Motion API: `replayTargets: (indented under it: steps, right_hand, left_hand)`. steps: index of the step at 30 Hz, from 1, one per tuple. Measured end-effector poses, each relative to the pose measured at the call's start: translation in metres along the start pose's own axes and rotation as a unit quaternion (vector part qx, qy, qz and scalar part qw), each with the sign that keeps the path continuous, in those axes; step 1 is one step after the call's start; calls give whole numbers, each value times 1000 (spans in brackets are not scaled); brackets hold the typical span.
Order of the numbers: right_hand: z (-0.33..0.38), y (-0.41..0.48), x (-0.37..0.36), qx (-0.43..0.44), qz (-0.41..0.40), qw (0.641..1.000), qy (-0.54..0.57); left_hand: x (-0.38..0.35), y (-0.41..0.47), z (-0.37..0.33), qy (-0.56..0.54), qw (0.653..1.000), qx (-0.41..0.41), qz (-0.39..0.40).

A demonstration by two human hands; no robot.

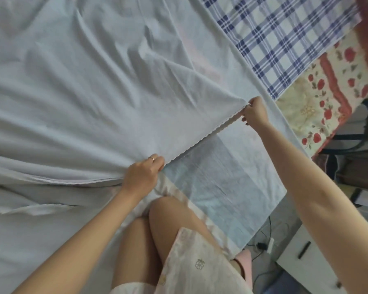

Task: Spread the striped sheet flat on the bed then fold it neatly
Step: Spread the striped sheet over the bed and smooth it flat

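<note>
Knees (157, 219) on the bed (263, 209), just below L hand (143, 175). L hand, ring on one finger, has its fingers curled round the sheet (83, 92) edge and grips it. Fabric bunches into folds to its left. Scalloped hem (200, 143) runs taut from L hand up-right to R hand (254, 112). R hand pinches the sheet corner btwn thumb & fingertips. Under the hem, btwn the hands, a layer w/ faint blue bands shows. Sheet is pale, stripes hardly visible, and spreads wrinkled beyond & left of both hands. Beyond R hand: blue plaid cloth (274, 39); right of R hand, a strawberry-print quilt (319, 96). Below R arm: floor w/ cables (263, 236) & white cabinet (302, 257).
</note>
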State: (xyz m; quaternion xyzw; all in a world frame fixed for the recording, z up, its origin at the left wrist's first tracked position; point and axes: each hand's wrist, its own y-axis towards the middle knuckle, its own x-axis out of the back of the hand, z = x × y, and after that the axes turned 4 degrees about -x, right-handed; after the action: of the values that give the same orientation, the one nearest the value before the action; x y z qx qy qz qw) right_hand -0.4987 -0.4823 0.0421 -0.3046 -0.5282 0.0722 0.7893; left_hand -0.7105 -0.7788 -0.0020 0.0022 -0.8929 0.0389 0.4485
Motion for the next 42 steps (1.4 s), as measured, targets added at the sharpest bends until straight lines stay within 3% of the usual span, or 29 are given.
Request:
replayTargets:
  steps: [6, 13, 17, 19, 22, 24, 28, 31, 35, 38, 42]
  right_hand:
    - [19, -17, 4, 47, 40, 994, 84]
    - [48, -54, 19, 99, 93, 976, 171]
    - [68, -86, 33, 119, 156, 962, 190]
    - [79, -103, 44, 130, 193, 950, 208]
    - [104, -143, 62, 146, 226, 932, 244]
    - [119, -166, 73, 157, 219, 929, 255]
    - [162, -218, 93, 221, 230, 915, 245]
    - [193, -256, 101, 285, 246, 905, 199]
    - [222, -308, 117, 399, 240, 879, 101]
    - [240, -347, 133, 458, 215, 858, 90]
    - [258, -386, 156, 493, 202, 840, 105]
  left_hand:
    - [-20, -4, 5, -53, 982, 85, 162]
    - [-28, -11, 6, -60, 965, 62, 249]
    - [-19, -6, -2, -46, 963, 99, 247]
    - [-7, 2, -10, -60, 973, 118, 187]
    - [25, 7, -28, -25, 994, 103, 32]
    - [48, 7, -38, 3, 994, 113, -11]
    - [103, -9, -59, -43, 971, 229, 58]
    - [130, -19, -71, -79, 961, 246, 95]
    - [191, -23, -96, -2, 969, 223, -105]
    - [245, -13, -125, -97, 936, 190, -280]
    - [292, -2, -160, -74, 880, 185, -432]
